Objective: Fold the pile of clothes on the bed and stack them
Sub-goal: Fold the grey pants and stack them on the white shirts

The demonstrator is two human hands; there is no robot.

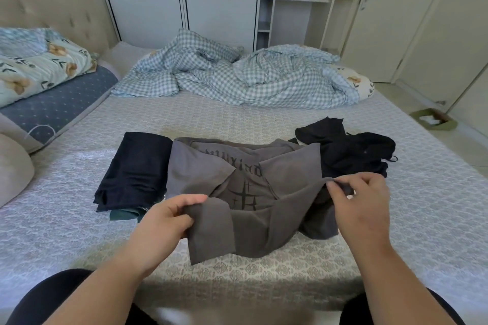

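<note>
While the grey shirt (245,192) lies mid-bed (264,119), the left hand (169,216) grips its near-left edge and the right hand (361,200) pinches its right edge; folded navy stack (134,169) left, black pile (351,150) right.

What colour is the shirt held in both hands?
Grey shirt with a black print, seen in the head view.

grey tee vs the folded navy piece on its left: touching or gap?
Touching. The head view shows the grey tee's left edge lying against and slightly over the folded navy piece's right edge, with no bedspread visible between them.
</note>
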